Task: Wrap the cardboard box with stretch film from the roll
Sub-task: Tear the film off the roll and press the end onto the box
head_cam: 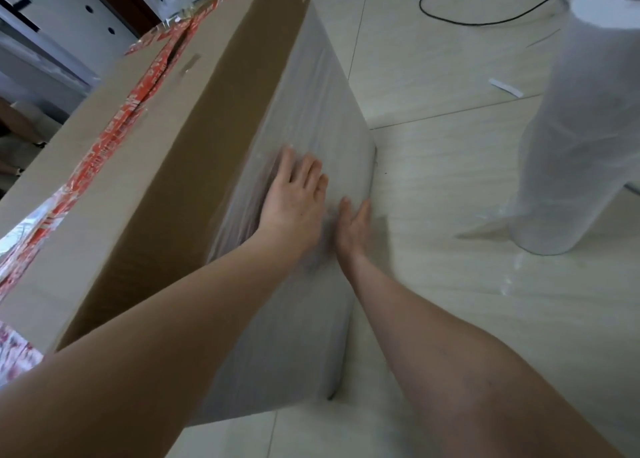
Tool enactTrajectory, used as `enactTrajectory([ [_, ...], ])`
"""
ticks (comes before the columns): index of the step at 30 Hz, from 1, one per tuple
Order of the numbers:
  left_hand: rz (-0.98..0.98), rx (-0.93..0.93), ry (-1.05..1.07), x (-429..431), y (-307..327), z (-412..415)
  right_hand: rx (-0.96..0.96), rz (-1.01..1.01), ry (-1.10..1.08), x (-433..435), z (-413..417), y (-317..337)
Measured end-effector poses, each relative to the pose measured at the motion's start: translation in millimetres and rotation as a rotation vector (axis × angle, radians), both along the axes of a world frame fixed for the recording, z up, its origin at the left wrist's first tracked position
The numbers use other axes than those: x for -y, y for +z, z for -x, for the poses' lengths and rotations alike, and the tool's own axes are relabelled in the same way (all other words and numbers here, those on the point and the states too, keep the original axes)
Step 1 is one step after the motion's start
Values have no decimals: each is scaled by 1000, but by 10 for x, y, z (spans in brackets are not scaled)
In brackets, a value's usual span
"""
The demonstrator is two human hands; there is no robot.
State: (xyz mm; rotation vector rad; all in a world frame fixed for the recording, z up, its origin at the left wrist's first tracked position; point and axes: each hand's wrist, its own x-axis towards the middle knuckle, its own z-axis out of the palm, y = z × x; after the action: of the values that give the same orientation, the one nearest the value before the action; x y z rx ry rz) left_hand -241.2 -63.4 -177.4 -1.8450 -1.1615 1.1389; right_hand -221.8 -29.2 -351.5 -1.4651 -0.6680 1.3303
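The cardboard box (166, 166) stands on the floor (450, 319), taped shut, its contents hidden. Stretch film (322, 111) covers its lower side; the upper band looks bare, so more turns seem needed. The left hand (294, 201) and right hand (353, 229) press the film, each grip spread flat. The roll (575, 138) stands upright, well apart.

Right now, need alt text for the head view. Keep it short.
A left hand and a right hand press flat, fingers straight, on stretch film covering the lower side of a large cardboard box on a tiled floor. The film roll stands upright to the right, and a black cable lies on the floor behind.
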Motion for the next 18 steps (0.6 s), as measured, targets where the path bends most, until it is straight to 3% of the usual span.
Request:
enactTrajectory([
  [5,-8,-45,-31,4,-16,102,25,49,217,-153,17,-105],
  [10,25,4,-21,23,28,43,64,116,91,-123,-63,-74],
  [15,19,-72,-74,110,148,18,156,2,101,-25,-65,183],
  [18,-26,-107,-44,76,262,48,100,-39,140,-14,21,424],
])
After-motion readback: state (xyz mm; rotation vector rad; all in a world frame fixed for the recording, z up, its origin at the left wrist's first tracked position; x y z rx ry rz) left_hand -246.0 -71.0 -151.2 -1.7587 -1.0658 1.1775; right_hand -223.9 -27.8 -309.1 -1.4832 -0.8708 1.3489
